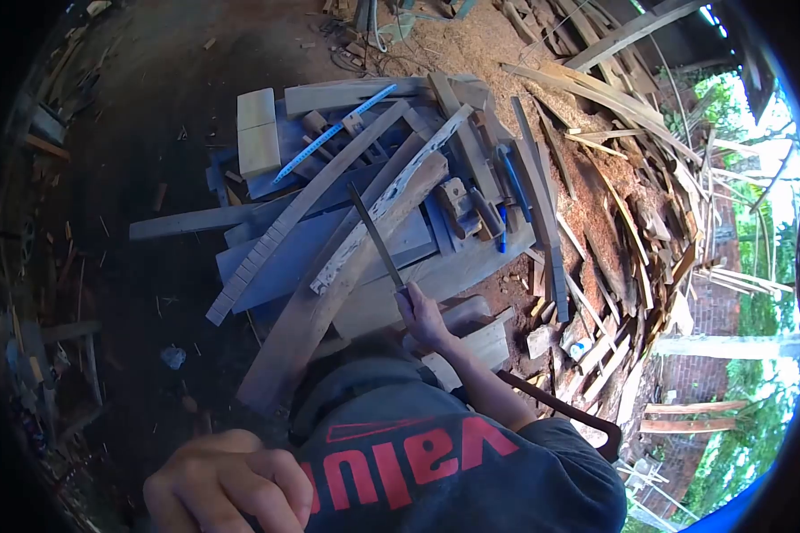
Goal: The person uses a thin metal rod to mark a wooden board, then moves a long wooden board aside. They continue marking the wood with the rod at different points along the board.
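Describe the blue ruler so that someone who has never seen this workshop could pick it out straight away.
Start at the heap of grey planks in the middle of the dirt floor. At its far edge, just right of two pale square blocks, the blue ruler lies slanted across the boards. It is the only thin, bright blue strip with printed marks; the dark metal file in the person's right hand is plain grey.

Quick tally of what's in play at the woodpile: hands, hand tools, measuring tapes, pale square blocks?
Hands: 2, right hand and left hand
Metal file: 1
Blue measuring tape: 1
Pale wooden blocks: 2
Total: 6
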### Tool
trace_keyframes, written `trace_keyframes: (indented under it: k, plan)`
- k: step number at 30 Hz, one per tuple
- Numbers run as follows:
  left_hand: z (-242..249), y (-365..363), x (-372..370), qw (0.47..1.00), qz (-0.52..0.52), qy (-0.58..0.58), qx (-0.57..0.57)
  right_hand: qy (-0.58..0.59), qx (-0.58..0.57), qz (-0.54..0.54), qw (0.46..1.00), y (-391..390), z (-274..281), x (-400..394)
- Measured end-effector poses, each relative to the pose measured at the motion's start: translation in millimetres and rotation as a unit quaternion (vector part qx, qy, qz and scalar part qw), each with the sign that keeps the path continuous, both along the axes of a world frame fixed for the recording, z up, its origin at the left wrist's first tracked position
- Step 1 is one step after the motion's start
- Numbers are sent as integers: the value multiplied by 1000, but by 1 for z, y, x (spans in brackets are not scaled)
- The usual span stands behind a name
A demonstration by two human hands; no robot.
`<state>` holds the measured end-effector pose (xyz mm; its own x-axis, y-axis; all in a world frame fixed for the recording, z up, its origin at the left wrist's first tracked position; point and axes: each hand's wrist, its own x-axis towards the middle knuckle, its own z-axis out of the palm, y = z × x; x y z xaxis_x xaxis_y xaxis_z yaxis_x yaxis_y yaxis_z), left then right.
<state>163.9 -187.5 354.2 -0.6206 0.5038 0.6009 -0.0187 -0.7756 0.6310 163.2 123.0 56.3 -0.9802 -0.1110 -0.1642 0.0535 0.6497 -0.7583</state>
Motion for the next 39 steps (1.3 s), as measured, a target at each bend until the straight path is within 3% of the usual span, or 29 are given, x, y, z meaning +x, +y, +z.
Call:
trace_keyframes:
  k: [2,4,5,7,10,11,13,14,15,16,20,22,25,29,32,34,39]
  plan:
    - [-33,3,-10,990,-23,88,108,11,4,12,1000,1,-2,3]
    - [-71,15,-22,996,-8,-1,92,46,16,13,999,2,-3,7]
    - [-77,22,-1,959,127,-252,-12,52,17,17,998,4,-3,8]
    - [-138,31,-19,922,212,-238,-220,34,19,15,999,7,0,12]
    - [-246,40,-16,811,324,-190,-449,26,29,14,999,15,-7,20]
    - [-269,43,-14,810,326,-193,-448,35,38,15,999,16,-7,23]
    - [-306,47,-11,725,394,-174,-537,44,48,20,998,19,-8,29]
    - [-325,49,-11,724,396,-177,-537,38,55,15,998,20,-8,32]
    - [-343,50,-13,679,430,-111,-585,33,61,11,998,20,-9,34]
    - [-347,50,-16,627,459,-45,-627,32,62,14,997,18,-8,37]
    - [-341,64,-30,599,524,9,-606,21,59,-4,998,15,-4,47]
    - [-338,70,-36,549,478,-19,-686,18,62,-4,998,15,-4,48]
    - [-340,73,-41,520,442,-15,-731,25,64,7,998,17,-11,45]
    - [-348,72,-38,501,446,1,-742,38,69,48,996,19,-32,32]
    - [-345,68,-35,516,422,-13,-745,18,48,94,994,9,-39,18]
    - [-337,70,-33,508,426,-11,-748,15,140,130,981,-2,-35,10]
    - [-329,82,-41,468,393,6,-792,8,171,159,972,-22,-34,-4]
